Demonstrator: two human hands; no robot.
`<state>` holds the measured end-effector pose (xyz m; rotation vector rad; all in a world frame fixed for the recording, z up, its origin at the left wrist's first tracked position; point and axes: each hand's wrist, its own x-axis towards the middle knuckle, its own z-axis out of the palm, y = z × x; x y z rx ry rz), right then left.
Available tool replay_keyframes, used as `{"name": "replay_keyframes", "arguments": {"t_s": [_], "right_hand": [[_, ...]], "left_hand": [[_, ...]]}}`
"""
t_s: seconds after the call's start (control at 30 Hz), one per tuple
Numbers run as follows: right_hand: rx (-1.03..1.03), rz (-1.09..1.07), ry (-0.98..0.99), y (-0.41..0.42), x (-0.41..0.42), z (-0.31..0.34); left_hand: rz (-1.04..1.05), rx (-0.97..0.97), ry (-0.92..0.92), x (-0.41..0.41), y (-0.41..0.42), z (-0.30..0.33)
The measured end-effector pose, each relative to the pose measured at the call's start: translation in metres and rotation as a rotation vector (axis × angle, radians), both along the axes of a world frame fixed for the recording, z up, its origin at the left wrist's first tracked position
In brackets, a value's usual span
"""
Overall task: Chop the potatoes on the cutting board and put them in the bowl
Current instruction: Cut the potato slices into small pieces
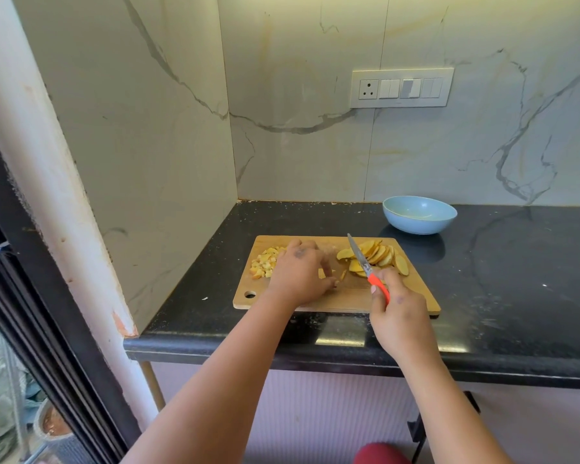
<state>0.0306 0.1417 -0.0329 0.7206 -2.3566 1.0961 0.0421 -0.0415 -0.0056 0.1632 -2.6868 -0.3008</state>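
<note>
Wooden cutting board on the black counter, and the action runs right across it. Far left on the board, a heap of diced potato sits finished, small cubes piled near the corner with the hanging hole just below. Moving in, the left hand is palm-down over the middle of the board, fingers curled onto a couple of small potato pieces — it looks to be gathering or steadying them, though just how the fingertips sit is hidden. Next along, the knife, orange handle, blade angled up and away with its tip lifted over the board rather than down in a cut. The right hand is wrapped tight around that handle. Behind the blade, on the right side of the board, a fan of potato slices waits, skin-edged and not yet diced. Further right and back, off the board, the light blue bowl stands on the counter, and nothing shows inside it.

So the reckoning: one batch is cubed, a good stack of slices is left to chop, and none of it has gone into the bowl. By my read, roughly the halfway mark on cutting, with all the transferring yet to come.
</note>
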Motion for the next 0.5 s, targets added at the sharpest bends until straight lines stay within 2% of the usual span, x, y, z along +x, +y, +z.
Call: {"name": "replay_keyframes", "arguments": {"t_s": [0.07,0.17,0.3,0.5], "right_hand": [[-0.021,0.010,-0.003,0.000,0.000,0.000],[-0.051,0.018,-0.004,0.001,-0.002,-0.002],[-0.063,0.017,-0.011,0.002,-0.006,-0.004],[-0.060,0.018,-0.014,0.004,-0.005,-0.003]], "left_hand": [[-0.033,0.055,0.020,-0.005,0.004,0.005],[0.019,-0.004,-0.016,-0.017,0.014,0.012],[0.112,-0.027,-0.154,-0.029,0.025,0.009],[0.102,-0.070,-0.165,-0.033,0.028,0.010]]}}
